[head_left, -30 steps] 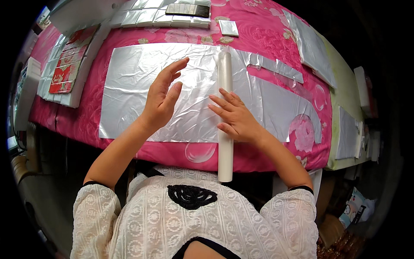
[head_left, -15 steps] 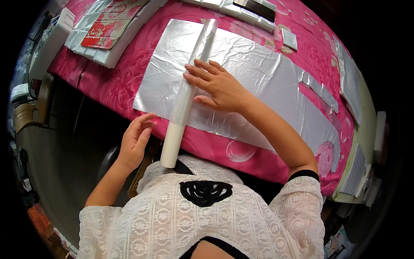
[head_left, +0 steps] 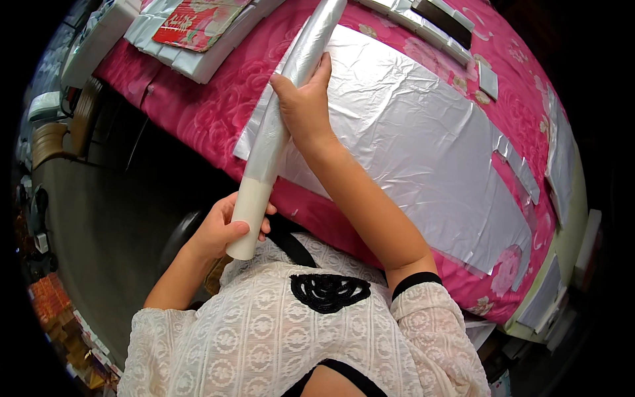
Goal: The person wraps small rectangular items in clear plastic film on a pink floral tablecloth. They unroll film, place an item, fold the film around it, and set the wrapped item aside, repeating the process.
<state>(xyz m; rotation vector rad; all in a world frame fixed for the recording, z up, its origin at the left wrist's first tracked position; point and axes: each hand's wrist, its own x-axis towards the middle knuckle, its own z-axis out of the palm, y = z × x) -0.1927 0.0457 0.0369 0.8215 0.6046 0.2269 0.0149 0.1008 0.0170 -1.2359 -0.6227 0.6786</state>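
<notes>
A long roll of clear plastic film on a white tube slants across the table's near edge, lifted off the surface. My left hand wraps round the bare white end close to my waist. Farther up, my right hand grips the film-covered part, thumb on one side and fingers on the other. Beneath the roll lies a crinkled silver sheet, flat on the pink floral tablecloth.
White packs topped by a red floral card stand at the far left. Along the far edge are more white packs with a dark flat object and a small white piece. Clear strips lie at right; a wooden chair stands left.
My left hand has closed round the tube's near end. My right hand has gone from lying flat on the roll to gripping it, and the roll has risen off the sheet.
</notes>
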